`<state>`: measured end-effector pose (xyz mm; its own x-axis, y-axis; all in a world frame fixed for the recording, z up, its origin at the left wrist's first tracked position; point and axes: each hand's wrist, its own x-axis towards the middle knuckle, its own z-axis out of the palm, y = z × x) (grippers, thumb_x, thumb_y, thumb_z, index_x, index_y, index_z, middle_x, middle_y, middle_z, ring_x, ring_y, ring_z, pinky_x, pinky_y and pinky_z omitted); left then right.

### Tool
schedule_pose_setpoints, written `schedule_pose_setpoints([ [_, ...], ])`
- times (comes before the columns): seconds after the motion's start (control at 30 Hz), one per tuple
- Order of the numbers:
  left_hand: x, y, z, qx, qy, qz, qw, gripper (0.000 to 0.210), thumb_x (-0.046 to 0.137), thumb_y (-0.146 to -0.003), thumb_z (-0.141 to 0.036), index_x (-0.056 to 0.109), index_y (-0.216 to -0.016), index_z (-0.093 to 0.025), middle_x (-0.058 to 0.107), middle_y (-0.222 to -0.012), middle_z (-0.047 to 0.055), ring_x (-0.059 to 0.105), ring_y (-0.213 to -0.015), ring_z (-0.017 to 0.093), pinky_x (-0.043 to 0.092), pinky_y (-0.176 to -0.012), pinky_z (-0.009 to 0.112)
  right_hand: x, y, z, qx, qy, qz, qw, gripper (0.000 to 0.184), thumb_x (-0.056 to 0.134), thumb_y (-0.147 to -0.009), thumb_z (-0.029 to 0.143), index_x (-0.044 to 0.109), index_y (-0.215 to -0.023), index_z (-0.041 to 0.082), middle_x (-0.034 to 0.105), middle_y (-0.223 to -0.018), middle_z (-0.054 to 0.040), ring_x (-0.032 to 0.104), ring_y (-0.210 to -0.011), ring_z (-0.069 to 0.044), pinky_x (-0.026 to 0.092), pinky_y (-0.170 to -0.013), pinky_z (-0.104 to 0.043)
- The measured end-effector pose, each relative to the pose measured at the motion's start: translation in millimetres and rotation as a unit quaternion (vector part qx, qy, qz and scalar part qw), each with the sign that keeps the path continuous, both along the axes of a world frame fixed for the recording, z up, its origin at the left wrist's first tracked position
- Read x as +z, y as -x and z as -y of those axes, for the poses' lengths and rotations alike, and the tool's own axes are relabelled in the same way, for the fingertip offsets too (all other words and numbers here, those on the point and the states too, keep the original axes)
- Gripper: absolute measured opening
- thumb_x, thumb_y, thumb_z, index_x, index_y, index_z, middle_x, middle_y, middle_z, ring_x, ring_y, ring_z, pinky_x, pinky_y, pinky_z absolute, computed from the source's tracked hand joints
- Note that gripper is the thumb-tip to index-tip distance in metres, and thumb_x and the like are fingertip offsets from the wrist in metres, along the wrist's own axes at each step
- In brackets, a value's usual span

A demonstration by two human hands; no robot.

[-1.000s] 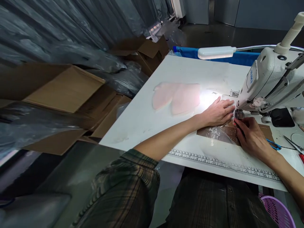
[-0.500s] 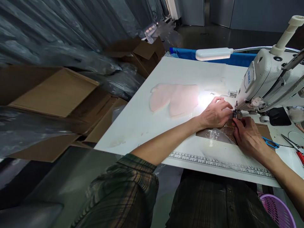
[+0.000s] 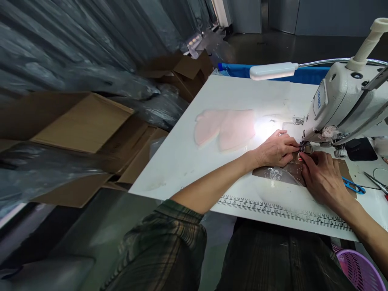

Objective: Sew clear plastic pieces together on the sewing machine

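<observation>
Both of my hands meet at the presser foot (image 3: 304, 147) of a white sewing machine (image 3: 329, 105). My left hand (image 3: 277, 148) is closed, its curled fingertips just left of the foot. My right hand (image 3: 325, 176) pinches at the front of the foot, and a small reddish spot shows by its thumb tip. What the fingers hold is hidden or too small to name. Beneath them lies a brown sheet (image 3: 344, 167) with shiny clear plastic (image 3: 274, 173) over part of it. Pale pink fabric pieces (image 3: 238, 129) rest flat on the table, left of my hands.
A blue thread snipper (image 3: 354, 185) and scissors (image 3: 376, 182) lie right of my right hand. A printed ruler (image 3: 273, 210) runs along the front of the white table (image 3: 182, 161). A lamp (image 3: 273, 71) hangs behind. Cardboard boxes (image 3: 81, 121) stand left; a purple basket (image 3: 360, 266) sits below.
The whole view has shifted slightly, so most things sit a little farther right. My hands stay at the presser foot, with only slight finger movement.
</observation>
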<state>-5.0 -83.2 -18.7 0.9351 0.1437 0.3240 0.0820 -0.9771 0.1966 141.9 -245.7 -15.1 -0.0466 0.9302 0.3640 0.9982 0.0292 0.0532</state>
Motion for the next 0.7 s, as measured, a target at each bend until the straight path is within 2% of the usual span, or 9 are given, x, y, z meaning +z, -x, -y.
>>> schedule_pose_setpoints([
  [0.13, 7.3, 3, -2, 0.005, 0.005, -0.027, 1.000, 0.039, 0.043, -0.093, -0.019, 0.072, -0.118, -0.021, 0.072, -0.123, 0.009, 0.067, -0.109, 0.022, 0.041, -0.111, 0.049, 1.1, -15, 4, 0.031, -0.028, -0.048, 0.998, 0.039, 0.037, -0.102, 0.031, 0.069, -0.121, 0.018, 0.063, -0.104, -0.0166, 0.058, -0.092, -0.029, 0.051, -0.075, -0.045],
  [0.23, 19.0, 9, -6, 0.011, 0.012, -0.036, 0.999, 0.036, 0.044, -0.095, -0.020, 0.071, -0.119, -0.023, 0.067, -0.132, 0.010, 0.065, -0.115, 0.023, 0.046, -0.106, 0.047, 4.6, -34, 14, 0.018, -0.042, -0.085, 0.995, 0.039, 0.039, -0.101, 0.033, 0.071, -0.118, 0.017, 0.063, -0.104, -0.0171, 0.060, -0.093, -0.031, 0.052, -0.076, -0.049],
  [0.3, 27.1, 12, -9, 0.037, 0.020, -0.013, 0.999, 0.035, 0.044, -0.095, -0.020, 0.071, -0.118, -0.023, 0.065, -0.134, 0.010, 0.065, -0.113, 0.023, 0.050, -0.101, 0.046, 6.7, -45, 25, 0.017, -0.064, -0.109, 0.992, 0.038, 0.041, -0.100, 0.034, 0.072, -0.115, 0.016, 0.064, -0.105, -0.0169, 0.060, -0.096, -0.032, 0.053, -0.078, -0.050],
  [0.4, 34.6, 10, -10, 0.056, 0.046, 0.006, 0.997, 0.035, 0.044, -0.094, -0.018, 0.072, -0.114, -0.022, 0.070, -0.123, 0.009, 0.068, -0.105, 0.021, 0.054, -0.093, 0.041, 6.9, -56, 42, 0.051, -0.091, -0.125, 0.987, 0.033, 0.044, -0.101, 0.033, 0.071, -0.114, 0.019, 0.065, -0.105, -0.0145, 0.061, -0.098, -0.030, 0.053, -0.081, -0.048],
  [0.53, 34.1, -2, -9, 0.020, 0.049, -0.077, 0.996, 0.035, 0.042, -0.095, -0.018, 0.074, -0.111, -0.018, 0.072, -0.110, 0.010, 0.067, -0.099, 0.021, 0.051, -0.091, 0.039, -0.7, -59, 56, 0.118, -0.079, -0.108, 0.984, 0.030, 0.048, -0.100, 0.031, 0.070, -0.116, 0.018, 0.067, -0.104, -0.0123, 0.061, -0.098, -0.027, 0.053, -0.079, -0.043],
  [0.6, 30.9, -9, -14, 0.034, 0.023, -0.104, 0.994, 0.036, 0.041, -0.098, -0.023, 0.073, -0.111, -0.017, 0.072, -0.111, 0.012, 0.065, -0.101, 0.023, 0.046, -0.095, 0.042, -5.7, -59, 58, 0.099, -0.079, -0.096, 0.987, 0.029, 0.048, -0.100, 0.030, 0.072, -0.113, 0.019, 0.069, -0.103, -0.0120, 0.062, -0.096, -0.028, 0.051, -0.076, -0.043],
  [0.7, 25.0, -17, -29, 0.104, -0.015, -0.121, 0.987, 0.038, 0.039, -0.102, -0.034, 0.067, -0.122, -0.016, 0.065, -0.128, 0.017, 0.058, -0.115, 0.031, 0.040, -0.098, 0.048, -10.9, -58, 59, 0.008, -0.101, -0.076, 0.992, 0.033, 0.046, -0.099, 0.032, 0.073, -0.110, 0.017, 0.069, -0.103, -0.0145, 0.062, -0.093, -0.031, 0.050, -0.074, -0.046],
])
